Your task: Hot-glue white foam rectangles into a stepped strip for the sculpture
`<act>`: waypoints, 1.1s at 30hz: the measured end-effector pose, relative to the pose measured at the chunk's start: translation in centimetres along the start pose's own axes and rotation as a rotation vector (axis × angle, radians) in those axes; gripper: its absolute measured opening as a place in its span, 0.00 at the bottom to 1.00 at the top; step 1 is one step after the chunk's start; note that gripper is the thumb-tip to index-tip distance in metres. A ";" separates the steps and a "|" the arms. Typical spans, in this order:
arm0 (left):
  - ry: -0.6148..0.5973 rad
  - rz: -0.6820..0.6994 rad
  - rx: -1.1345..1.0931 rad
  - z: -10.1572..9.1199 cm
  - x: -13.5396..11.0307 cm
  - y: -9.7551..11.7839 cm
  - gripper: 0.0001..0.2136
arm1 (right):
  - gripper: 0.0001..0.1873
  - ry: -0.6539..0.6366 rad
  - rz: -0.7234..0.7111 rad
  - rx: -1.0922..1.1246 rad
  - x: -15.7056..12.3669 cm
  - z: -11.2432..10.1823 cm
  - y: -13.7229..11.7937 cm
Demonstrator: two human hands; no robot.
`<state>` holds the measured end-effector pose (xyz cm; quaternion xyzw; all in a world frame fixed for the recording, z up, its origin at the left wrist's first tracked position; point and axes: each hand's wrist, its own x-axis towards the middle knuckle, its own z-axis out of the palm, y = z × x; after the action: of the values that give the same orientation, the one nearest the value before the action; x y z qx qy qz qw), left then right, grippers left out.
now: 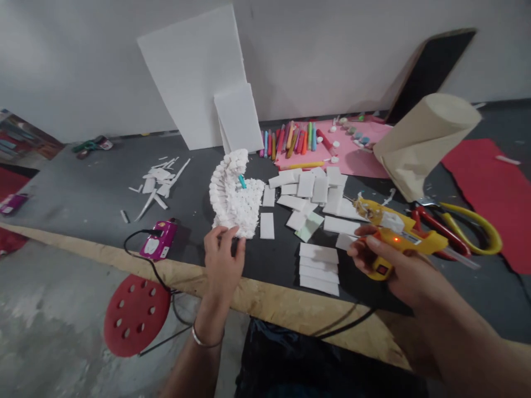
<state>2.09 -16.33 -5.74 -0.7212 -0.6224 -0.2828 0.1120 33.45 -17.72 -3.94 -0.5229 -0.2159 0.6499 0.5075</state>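
Note:
My right hand [398, 265] is wrapped around a yellow hot glue gun [415, 237] with a glowing orange light; its nozzle points left and a clear glue stick sticks out behind. My left hand [224, 257] rests at the near edge of a bumpy white model [234, 199] built of small pieces, fingers curved and apart, the fingertips touching or very close to it. A small teal piece [242, 181] sits on the model. Between my hands lie loose white foam rectangles [319, 188] and a neat overlapping row of white strips [318, 269].
Scissors [477, 224] with red and yellow handles lie right of the glue gun, near a beige cone-shaped form [427, 138]. Crayons [290, 138] lie on pink paper at the back. White scraps [160, 179] and a purple box [160, 240] with a black cable are at left.

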 end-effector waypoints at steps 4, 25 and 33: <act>0.088 -0.013 -0.126 -0.5 0.4 1.1 0.06 | 0.20 -0.061 -0.018 -0.013 0.2 0.1 -0.2; -0.588 0.207 -0.253 0.6 -1.7 10.5 0.29 | 0.20 -0.066 -0.079 0.009 0.0 -0.3 -0.2; -0.609 0.091 -0.261 0.7 -1.9 10.6 0.39 | 0.19 -0.085 -0.105 0.036 0.3 -0.4 0.1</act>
<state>12.33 -19.65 -5.36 -0.8077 -0.5531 -0.1267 -0.1600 33.77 -17.61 -4.25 -0.4737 -0.2526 0.6477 0.5406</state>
